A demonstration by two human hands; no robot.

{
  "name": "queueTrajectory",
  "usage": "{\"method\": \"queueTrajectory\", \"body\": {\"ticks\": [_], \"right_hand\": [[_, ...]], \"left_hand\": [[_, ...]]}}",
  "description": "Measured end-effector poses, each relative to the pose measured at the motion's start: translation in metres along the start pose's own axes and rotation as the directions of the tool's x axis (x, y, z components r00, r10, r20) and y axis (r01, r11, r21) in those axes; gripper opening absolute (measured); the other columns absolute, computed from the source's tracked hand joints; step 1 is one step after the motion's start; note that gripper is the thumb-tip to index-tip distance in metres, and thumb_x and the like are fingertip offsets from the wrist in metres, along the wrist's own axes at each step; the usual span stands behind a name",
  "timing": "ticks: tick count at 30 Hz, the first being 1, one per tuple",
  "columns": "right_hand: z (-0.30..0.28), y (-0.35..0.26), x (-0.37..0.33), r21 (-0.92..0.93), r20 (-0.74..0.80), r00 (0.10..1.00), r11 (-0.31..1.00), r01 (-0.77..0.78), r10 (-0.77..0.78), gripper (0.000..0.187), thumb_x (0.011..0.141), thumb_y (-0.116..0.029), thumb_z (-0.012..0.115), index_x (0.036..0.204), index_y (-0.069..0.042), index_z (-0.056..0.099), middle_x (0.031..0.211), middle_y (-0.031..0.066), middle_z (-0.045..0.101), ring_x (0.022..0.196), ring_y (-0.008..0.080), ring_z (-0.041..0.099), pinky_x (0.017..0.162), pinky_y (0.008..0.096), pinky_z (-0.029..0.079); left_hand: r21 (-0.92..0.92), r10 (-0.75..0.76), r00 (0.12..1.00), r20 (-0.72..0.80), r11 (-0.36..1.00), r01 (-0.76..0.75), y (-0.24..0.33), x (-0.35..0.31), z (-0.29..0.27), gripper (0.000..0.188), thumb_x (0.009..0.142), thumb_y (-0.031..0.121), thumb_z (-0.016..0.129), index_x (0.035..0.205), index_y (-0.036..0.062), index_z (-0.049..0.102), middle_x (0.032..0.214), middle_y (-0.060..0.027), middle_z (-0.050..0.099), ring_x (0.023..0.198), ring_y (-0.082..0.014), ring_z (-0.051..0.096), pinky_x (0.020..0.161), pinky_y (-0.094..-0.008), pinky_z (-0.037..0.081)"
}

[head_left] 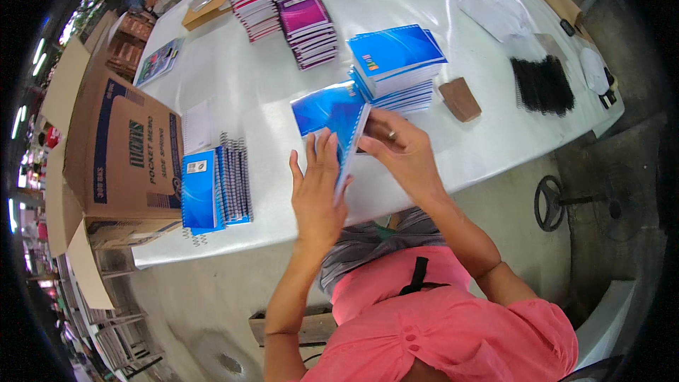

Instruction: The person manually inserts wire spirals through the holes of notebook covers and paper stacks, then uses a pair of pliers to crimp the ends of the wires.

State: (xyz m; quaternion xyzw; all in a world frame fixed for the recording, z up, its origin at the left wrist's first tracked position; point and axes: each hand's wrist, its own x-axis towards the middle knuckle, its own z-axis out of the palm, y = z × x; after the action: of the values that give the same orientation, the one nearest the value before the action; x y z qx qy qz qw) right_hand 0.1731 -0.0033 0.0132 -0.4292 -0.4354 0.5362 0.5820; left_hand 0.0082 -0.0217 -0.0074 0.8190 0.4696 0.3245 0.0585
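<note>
Near the table's front edge I hold a blue-covered pocket notebook tilted up on its edge. My left hand grips it, with the fingers laid over the cover and the thumb behind. The fingers of my right hand are bent in a pinch at the notebook's bound edge; whatever is between their tips is too small to make out. Another blue notebook lies just beyond, partly covered. Behind my right hand rises a stack of blue notebooks, and a brown block sits to its right.
An open cardboard box stands at the left, beside spiral-bound blue notebooks. Purple notebooks and red-edged ones are stacked at the back. A heap of black spiral coils and a white plastic bag lie at the right.
</note>
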Motion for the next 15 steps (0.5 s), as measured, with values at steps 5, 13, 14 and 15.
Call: {"method": "queueTrajectory", "body": {"ticks": [5,13,14,15], "right_hand": [[-0.055,0.028,-0.010,-0.348,0.172,0.971,0.912,0.216,-0.165,0.034,0.080,-0.002,0.074,0.113,0.001,0.065,0.102,0.0062,0.068,0.096,0.0118,0.063,0.086,0.0276,0.051],[-0.045,0.081,-0.030,-0.177,0.181,0.982,0.984,-0.018,0.051,0.016,0.081,0.004,0.073,0.094,0.001,0.066,0.087,0.0027,0.066,0.085,0.0075,0.060,0.076,0.0240,0.049],[-0.043,0.077,-0.031,-0.168,0.176,0.983,0.986,-0.025,0.055,0.017,0.082,0.001,0.073,0.097,0.001,0.067,0.090,0.0025,0.067,0.088,0.0080,0.061,0.080,0.0234,0.049],[-0.043,0.069,-0.031,-0.172,0.179,0.982,0.985,-0.023,0.054,0.017,0.082,0.001,0.073,0.097,0.001,0.067,0.090,0.0025,0.067,0.088,0.0080,0.061,0.080,0.0234,0.049]], "left_hand": [[-0.664,-0.034,0.774,0.632,0.492,0.564,-0.047,0.001,-0.020,0.055,0.091,0.014,0.065,0.142,0.0034,0.048,0.141,-0.0140,0.053,0.130,-0.0188,0.049,0.114,-0.0359,0.029],[-0.030,-0.015,0.959,0.285,0.999,0.025,-0.015,0.012,-0.032,0.081,0.087,0.037,0.067,0.150,0.0013,0.031,0.155,-0.0198,0.032,0.146,-0.0373,0.022,0.117,-0.0483,0.022],[-0.034,-0.015,0.959,0.285,0.999,0.026,-0.001,0.011,-0.023,0.081,0.087,0.037,0.067,0.150,0.0013,0.031,0.155,-0.0198,0.032,0.146,-0.0373,0.022,0.117,-0.0483,0.022],[0.082,0.015,0.950,0.313,0.996,-0.043,0.010,0.012,-0.010,0.074,0.089,0.034,0.064,0.149,0.0037,0.033,0.154,-0.0178,0.033,0.147,-0.0375,0.021,0.117,-0.0498,0.020]]}}
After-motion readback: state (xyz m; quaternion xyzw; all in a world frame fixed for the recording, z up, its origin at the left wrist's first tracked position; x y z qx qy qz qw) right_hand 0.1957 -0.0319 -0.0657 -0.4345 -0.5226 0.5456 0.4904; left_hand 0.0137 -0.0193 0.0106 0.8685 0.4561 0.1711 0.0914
